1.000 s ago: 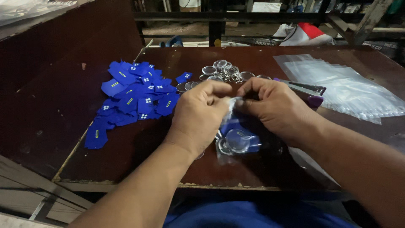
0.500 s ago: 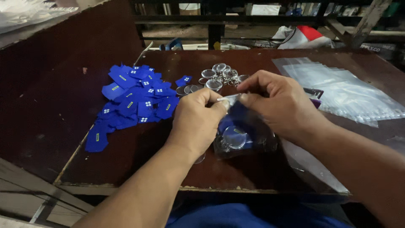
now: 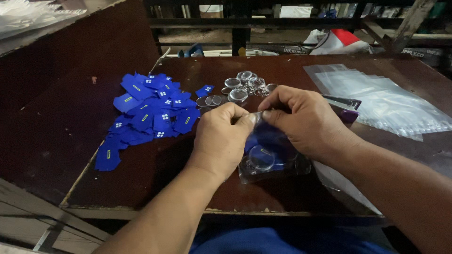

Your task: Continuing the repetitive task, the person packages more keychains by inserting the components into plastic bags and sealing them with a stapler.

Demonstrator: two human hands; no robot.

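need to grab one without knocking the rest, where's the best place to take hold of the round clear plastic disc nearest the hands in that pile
Probably pinch the round clear plastic disc by its rim, from above on the near side. It lies flat on the dark wooden table at the near edge of the pile, so its face gives no purchase and the far side is crowded. The left hand is closest, though it holds a small clear bag.

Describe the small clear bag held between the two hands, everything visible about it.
The small clear bag looks like thin, glossy, crinkled plastic. Inside show a blue piece and a round clear disc with a shiny rim. Its top edge is pinched between the fingertips of the left hand and the right hand; whether it is sealed cannot be told. Its lower part rests on the dark wooden table, near the front edge, partly hidden by both hands.
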